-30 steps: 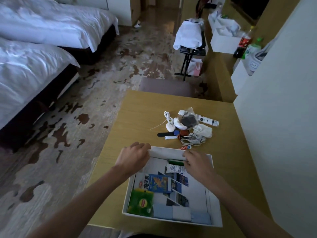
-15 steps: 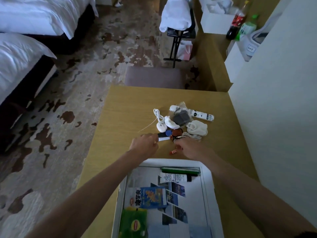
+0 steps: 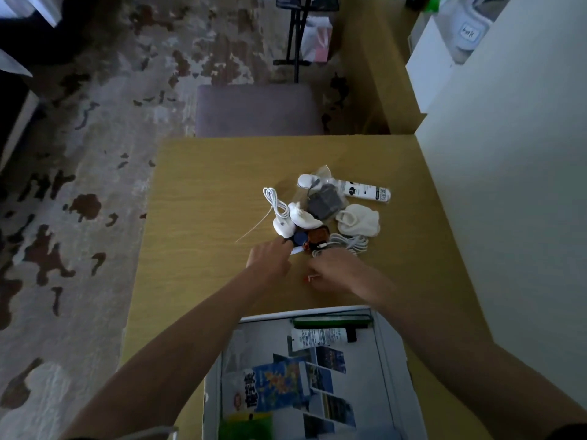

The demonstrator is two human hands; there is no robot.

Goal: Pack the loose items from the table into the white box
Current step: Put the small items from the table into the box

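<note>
Head view. Wooden counter [image 3: 206, 185] carries pile of loose items, well beyond white box [image 3: 392, 360] at near edge.
- Pile: white cable [image 3: 275, 201], grey pouch [image 3: 325, 203], white tube [image 3: 365, 190], white cloth [image 3: 359, 220], blue tag [image 3: 300, 239].
- Left hand [image 3: 270, 258]: fingers curled at pile's near edge; grip cannot be told.
- Right hand [image 3: 336, 271]: beside left, blurred; small red piece [image 3: 306, 278] at fingertips; grip cannot be told.
- Box holds green pen [image 3: 330, 320], blue packet [image 3: 279, 385], photo cards [image 3: 330, 360].
</note>
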